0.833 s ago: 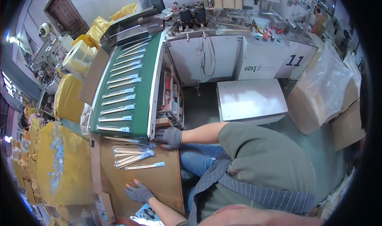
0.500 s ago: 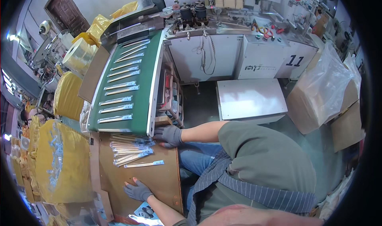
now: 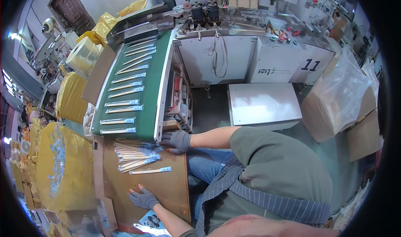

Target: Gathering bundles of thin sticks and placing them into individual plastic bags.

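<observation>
My left hand (image 3: 144, 197), in a grey glove with bare fingertips, lies flat on the brown tabletop (image 3: 169, 185) with its fingers apart, holding nothing. My right hand (image 3: 177, 141), gloved alike, rests at the table's edge beside the lower corner of the green conveyor belt (image 3: 146, 116). Its fingers are stretched out and look empty. Between the hands lies a loose pile of wrapped chopsticks (image 3: 135, 155) in clear sleeves with blue ends. One wrapped pair (image 3: 150, 170) lies apart, nearer my left hand. Several more packs (image 3: 118, 130) lie crosswise along the belt.
A panda-printed packet (image 3: 152, 220) lies near my left forearm. Yellow bags (image 3: 69, 166) stand left of the table. A metal machine (image 3: 215, 53) is at the back, with a white box (image 3: 265, 104) before it. Right of that stands a plastic-lined carton (image 3: 334, 99).
The packs on the belt have moved down toward the table. The pack at the belt's lower end has left it, onto the pile. Both hands stay nearly still.
</observation>
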`<action>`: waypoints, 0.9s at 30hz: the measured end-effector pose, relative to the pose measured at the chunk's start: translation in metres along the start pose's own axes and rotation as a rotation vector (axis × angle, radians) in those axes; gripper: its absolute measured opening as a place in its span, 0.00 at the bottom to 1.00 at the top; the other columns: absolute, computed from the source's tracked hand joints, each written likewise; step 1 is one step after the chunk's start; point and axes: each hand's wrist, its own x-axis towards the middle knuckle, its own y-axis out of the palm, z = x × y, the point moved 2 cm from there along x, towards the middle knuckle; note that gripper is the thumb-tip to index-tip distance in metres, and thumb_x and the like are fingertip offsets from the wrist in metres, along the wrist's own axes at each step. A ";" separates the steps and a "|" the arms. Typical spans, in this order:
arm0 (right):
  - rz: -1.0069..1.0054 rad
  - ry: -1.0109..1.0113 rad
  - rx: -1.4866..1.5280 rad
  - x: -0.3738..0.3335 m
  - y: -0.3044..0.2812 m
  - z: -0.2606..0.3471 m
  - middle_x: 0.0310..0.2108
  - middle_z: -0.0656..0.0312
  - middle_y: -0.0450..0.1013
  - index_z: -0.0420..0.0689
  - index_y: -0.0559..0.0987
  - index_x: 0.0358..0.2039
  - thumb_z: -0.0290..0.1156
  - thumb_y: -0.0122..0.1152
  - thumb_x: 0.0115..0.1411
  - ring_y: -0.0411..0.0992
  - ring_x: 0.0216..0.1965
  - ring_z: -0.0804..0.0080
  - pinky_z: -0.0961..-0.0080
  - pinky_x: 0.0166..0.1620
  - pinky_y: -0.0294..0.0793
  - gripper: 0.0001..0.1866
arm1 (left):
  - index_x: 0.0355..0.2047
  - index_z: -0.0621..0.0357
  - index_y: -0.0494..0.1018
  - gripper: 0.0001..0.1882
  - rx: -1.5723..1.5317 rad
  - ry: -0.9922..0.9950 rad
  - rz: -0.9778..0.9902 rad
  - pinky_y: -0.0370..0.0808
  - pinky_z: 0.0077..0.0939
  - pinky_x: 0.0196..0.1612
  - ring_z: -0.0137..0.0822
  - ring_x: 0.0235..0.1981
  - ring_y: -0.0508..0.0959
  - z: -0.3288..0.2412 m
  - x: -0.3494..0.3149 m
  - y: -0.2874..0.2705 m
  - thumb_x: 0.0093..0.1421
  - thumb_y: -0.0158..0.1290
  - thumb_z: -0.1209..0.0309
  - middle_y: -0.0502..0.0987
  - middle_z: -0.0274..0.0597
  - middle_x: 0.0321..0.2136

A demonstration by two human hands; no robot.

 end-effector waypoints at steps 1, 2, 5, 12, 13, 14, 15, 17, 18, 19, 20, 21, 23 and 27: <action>0.001 0.001 -0.001 0.000 0.001 -0.001 0.50 0.47 0.66 0.43 0.71 0.49 0.42 0.53 0.53 0.65 0.51 0.50 0.58 0.53 0.66 0.24 | 0.55 0.58 0.66 0.32 0.002 -0.003 0.003 0.60 0.42 0.58 0.48 0.57 0.64 -0.001 0.000 -0.001 0.61 0.45 0.46 0.66 0.54 0.55; -0.015 -0.010 -0.002 0.000 0.002 -0.001 0.50 0.47 0.66 0.43 0.71 0.49 0.42 0.53 0.53 0.65 0.51 0.50 0.58 0.53 0.66 0.24 | 0.55 0.58 0.66 0.32 0.000 -0.003 0.004 0.60 0.42 0.58 0.48 0.57 0.64 -0.001 0.000 -0.001 0.61 0.45 0.46 0.66 0.54 0.55; -0.006 0.008 0.013 0.001 0.002 -0.001 0.51 0.49 0.66 0.43 0.72 0.48 0.41 0.54 0.52 0.64 0.53 0.51 0.58 0.54 0.66 0.24 | 0.55 0.58 0.66 0.32 -0.002 0.002 0.001 0.60 0.42 0.58 0.49 0.57 0.64 0.001 0.000 0.001 0.60 0.45 0.46 0.66 0.54 0.55; 0.035 0.062 0.002 0.001 0.002 0.000 0.52 0.49 0.66 0.44 0.72 0.48 0.42 0.54 0.52 0.64 0.53 0.51 0.58 0.55 0.65 0.24 | 0.55 0.57 0.66 0.32 0.031 0.011 -0.016 0.60 0.41 0.58 0.47 0.57 0.65 0.001 0.000 0.002 0.60 0.44 0.44 0.67 0.53 0.55; 0.037 0.060 0.002 0.001 0.001 0.001 0.52 0.49 0.66 0.44 0.72 0.48 0.42 0.54 0.52 0.64 0.53 0.51 0.58 0.55 0.65 0.24 | 0.55 0.57 0.67 0.32 0.028 0.008 -0.020 0.60 0.41 0.58 0.47 0.57 0.65 0.001 0.000 0.002 0.60 0.45 0.45 0.67 0.53 0.55; 0.025 0.042 -0.008 0.001 0.000 0.002 0.51 0.48 0.66 0.44 0.72 0.48 0.42 0.53 0.52 0.65 0.52 0.51 0.58 0.54 0.66 0.24 | 0.55 0.57 0.67 0.32 0.029 0.006 -0.020 0.60 0.41 0.58 0.47 0.57 0.65 0.002 0.000 0.002 0.60 0.45 0.45 0.67 0.53 0.55; 0.014 0.024 -0.018 0.001 -0.001 0.003 0.50 0.47 0.66 0.44 0.71 0.49 0.42 0.53 0.53 0.65 0.52 0.51 0.58 0.54 0.66 0.24 | 0.55 0.57 0.66 0.32 0.032 0.002 -0.013 0.60 0.41 0.58 0.47 0.57 0.65 0.002 0.000 0.003 0.60 0.45 0.45 0.67 0.53 0.55; 0.017 0.036 -0.017 0.000 0.000 0.001 0.51 0.48 0.66 0.44 0.71 0.48 0.42 0.53 0.53 0.65 0.52 0.51 0.58 0.54 0.66 0.24 | 0.55 0.57 0.66 0.33 0.035 -0.001 -0.005 0.60 0.41 0.58 0.48 0.57 0.65 0.001 0.000 0.002 0.60 0.45 0.45 0.67 0.53 0.55; 0.021 0.049 -0.015 0.000 0.001 0.000 0.52 0.48 0.66 0.44 0.72 0.48 0.42 0.54 0.52 0.64 0.53 0.51 0.58 0.55 0.65 0.24 | 0.55 0.57 0.66 0.33 0.030 -0.001 0.000 0.60 0.41 0.59 0.47 0.57 0.64 0.000 0.000 0.000 0.60 0.45 0.44 0.67 0.53 0.55; 0.021 0.048 -0.015 0.000 0.001 0.000 0.52 0.48 0.66 0.44 0.72 0.48 0.42 0.54 0.52 0.64 0.53 0.51 0.58 0.55 0.65 0.24 | 0.55 0.57 0.66 0.33 0.026 0.000 0.006 0.59 0.40 0.59 0.47 0.58 0.64 -0.001 0.001 -0.001 0.60 0.44 0.44 0.66 0.53 0.55; 0.019 0.049 -0.011 0.000 0.001 0.000 0.52 0.48 0.66 0.44 0.72 0.48 0.42 0.54 0.52 0.64 0.53 0.51 0.58 0.55 0.65 0.24 | 0.55 0.57 0.66 0.33 0.026 -0.001 0.005 0.59 0.40 0.59 0.47 0.58 0.64 -0.001 0.001 -0.001 0.60 0.44 0.44 0.66 0.53 0.55; 0.018 0.049 -0.007 0.000 0.001 0.000 0.52 0.48 0.66 0.44 0.72 0.48 0.42 0.54 0.52 0.64 0.53 0.51 0.59 0.55 0.65 0.24 | 0.55 0.57 0.66 0.33 0.028 -0.006 0.012 0.59 0.40 0.59 0.47 0.58 0.64 -0.002 0.001 -0.002 0.60 0.44 0.44 0.66 0.53 0.55; 0.017 0.051 -0.005 0.000 -0.001 0.001 0.52 0.48 0.66 0.44 0.72 0.48 0.42 0.54 0.52 0.64 0.53 0.51 0.59 0.55 0.65 0.24 | 0.55 0.57 0.66 0.33 0.030 -0.009 0.019 0.59 0.40 0.60 0.47 0.58 0.64 -0.003 0.001 -0.002 0.60 0.44 0.44 0.66 0.53 0.56; 0.017 0.055 0.012 0.000 -0.003 0.003 0.51 0.48 0.66 0.43 0.72 0.47 0.42 0.54 0.52 0.65 0.52 0.51 0.59 0.55 0.65 0.24 | 0.56 0.57 0.66 0.33 0.013 -0.013 0.022 0.59 0.40 0.60 0.48 0.58 0.63 -0.002 0.001 -0.003 0.60 0.44 0.44 0.66 0.53 0.56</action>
